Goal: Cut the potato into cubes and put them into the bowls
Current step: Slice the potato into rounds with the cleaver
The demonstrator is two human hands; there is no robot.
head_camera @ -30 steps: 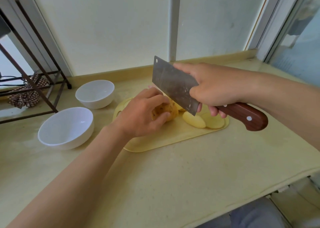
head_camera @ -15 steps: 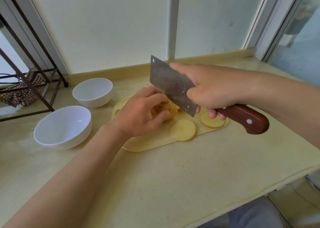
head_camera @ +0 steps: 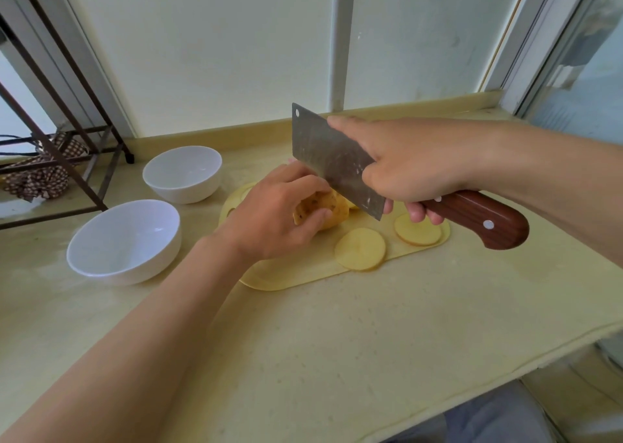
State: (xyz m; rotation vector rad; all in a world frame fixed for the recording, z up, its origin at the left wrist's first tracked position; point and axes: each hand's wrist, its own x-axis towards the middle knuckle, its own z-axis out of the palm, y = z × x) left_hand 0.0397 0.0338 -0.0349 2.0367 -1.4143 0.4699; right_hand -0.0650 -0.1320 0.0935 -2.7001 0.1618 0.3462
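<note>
At the far left a dark metal rack (head_camera: 60,146) stands at the edge of the pale yellow surface (head_camera: 337,358), with a brown checked cloth (head_camera: 40,176) behind its bars. Right of it sit two round white ceramic bowls, the near white bowl (head_camera: 145,267) and the far white bowl (head_camera: 188,195). They stand just beside each other, with no potato in either.

Just right of them lies the pale yellow plastic cutting board (head_camera: 296,272). The left hand (head_camera: 273,220) rests on its left half, fingers and thumb curled round the uncut part of the yellow, brown-flecked potato (head_camera: 337,211), pinning it to the board. The broad steel cleaver (head_camera: 330,159) hangs just right of those fingers, its edge slanting down toward the potato's cut end. Whether it touches the potato is hidden.

The right hand (head_camera: 411,166) is clamped round the cleaver's reddish-brown wooden handle (head_camera: 478,220), forefinger along the top of the blade. Two round pale potato slices lie flat on the board, the near slice (head_camera: 360,249) and the right slice (head_camera: 418,234).

The potato looks firm and dense, rounded enough to roll, and probably slick on its wet cut face. It is best held on the skin side with fingertips tucked back from the blade. The slices seem stiff but thin, likely to slide, so stack them flat and press from above. Cubes will be light and easy to scoop.
</note>
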